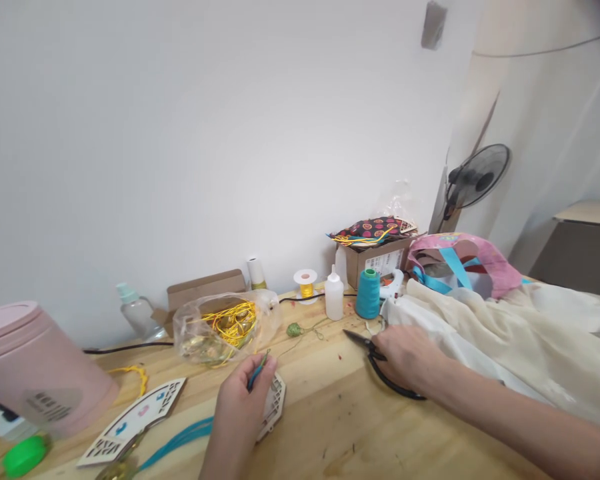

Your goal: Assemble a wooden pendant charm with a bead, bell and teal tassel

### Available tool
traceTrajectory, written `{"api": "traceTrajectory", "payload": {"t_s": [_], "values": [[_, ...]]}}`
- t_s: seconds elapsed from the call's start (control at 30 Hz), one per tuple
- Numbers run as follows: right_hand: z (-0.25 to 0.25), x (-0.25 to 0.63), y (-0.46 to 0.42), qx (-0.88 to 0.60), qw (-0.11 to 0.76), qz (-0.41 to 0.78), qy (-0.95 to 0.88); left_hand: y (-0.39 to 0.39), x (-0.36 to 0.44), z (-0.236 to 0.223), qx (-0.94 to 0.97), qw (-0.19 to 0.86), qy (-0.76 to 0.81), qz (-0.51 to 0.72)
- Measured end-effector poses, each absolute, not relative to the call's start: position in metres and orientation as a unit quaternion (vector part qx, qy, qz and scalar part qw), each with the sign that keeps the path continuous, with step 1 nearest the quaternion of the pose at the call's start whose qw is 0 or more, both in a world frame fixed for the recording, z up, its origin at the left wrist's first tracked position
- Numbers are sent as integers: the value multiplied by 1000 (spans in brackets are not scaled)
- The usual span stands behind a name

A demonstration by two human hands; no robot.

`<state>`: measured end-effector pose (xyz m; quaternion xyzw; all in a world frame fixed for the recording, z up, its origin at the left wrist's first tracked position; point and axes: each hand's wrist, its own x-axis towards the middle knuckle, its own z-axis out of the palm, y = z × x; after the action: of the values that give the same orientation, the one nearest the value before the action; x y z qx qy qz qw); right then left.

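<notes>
My left hand point(243, 397) is closed in a pinch on a short bit of blue cord point(254, 375) with green thread at its tip. Beneath that hand lies a pale lattice-cut wooden piece point(275, 403), partly covered. Blue strands point(180, 437) run out on the left side of my wrist. A thin thread leads from the pinch toward a small green ball of thread point(294, 329). On the right, my right hand point(405, 357) has its fingers around black-handled scissors point(357, 339), low over the table, blades pointing left.
A fan-shaped wooden piece point(137, 420) and pink bin point(40, 373) are at left. Along the back stand a plastic bag of yellow cord point(190, 333), white squeeze bottle point(334, 300), teal thread cone point(369, 297) and cardboard box point(355, 267). Cream cloth point(480, 327) covers the right side.
</notes>
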<state>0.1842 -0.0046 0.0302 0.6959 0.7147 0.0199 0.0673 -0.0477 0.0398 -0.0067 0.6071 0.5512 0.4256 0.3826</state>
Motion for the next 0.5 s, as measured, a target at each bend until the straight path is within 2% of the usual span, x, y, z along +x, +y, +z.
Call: {"api": "traceTrajectory", "payload": {"t_s": [0.5], "values": [[30,189,0,691,66,26,719,38,-46,-6,613,374,550,427]]}}
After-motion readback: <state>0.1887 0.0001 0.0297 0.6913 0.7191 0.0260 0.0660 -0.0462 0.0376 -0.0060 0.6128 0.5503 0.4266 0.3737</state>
